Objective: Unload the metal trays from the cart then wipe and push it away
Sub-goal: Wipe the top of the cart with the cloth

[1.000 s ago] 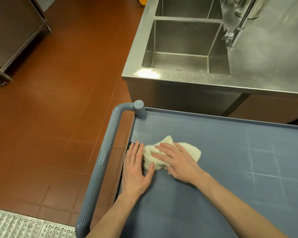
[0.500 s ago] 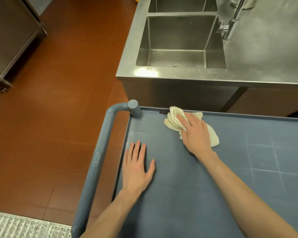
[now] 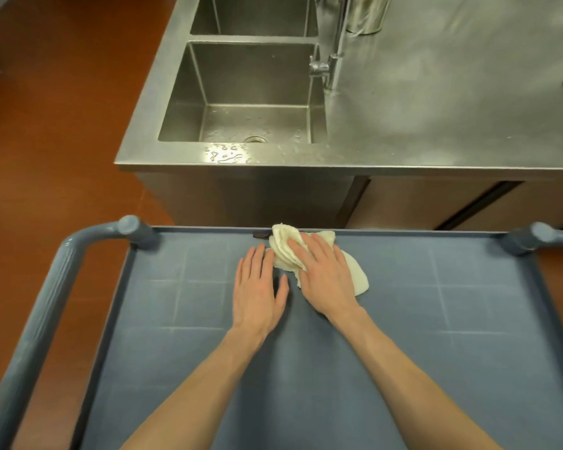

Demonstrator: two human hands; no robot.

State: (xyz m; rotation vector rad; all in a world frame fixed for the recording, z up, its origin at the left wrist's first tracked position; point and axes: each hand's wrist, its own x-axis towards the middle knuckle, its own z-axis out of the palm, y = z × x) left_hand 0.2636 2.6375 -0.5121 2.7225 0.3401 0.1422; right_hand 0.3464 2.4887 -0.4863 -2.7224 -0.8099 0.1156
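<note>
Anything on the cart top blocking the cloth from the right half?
Nothing visible does. The right hand presses the cloth at the far rim of the cart; the surface to its right shows only faint scuff lines.

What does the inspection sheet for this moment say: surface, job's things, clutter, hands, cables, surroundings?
Surface: blue cart top, faint pale grid lines, no metal trays on it.
Job's things: white cloth bunched against the cart's far rim.
Clutter: small dark object at the far rim beside the cloth; cannot tell what it is.
Hands: right hand flat, pressing the cloth; left hand flat on the cart top, fingertips at the cloth's edge.
Cables: nothing seen.
Surroundings: steel double sink with water drops, faucet, steel container on the counter, red tile floor.
</note>
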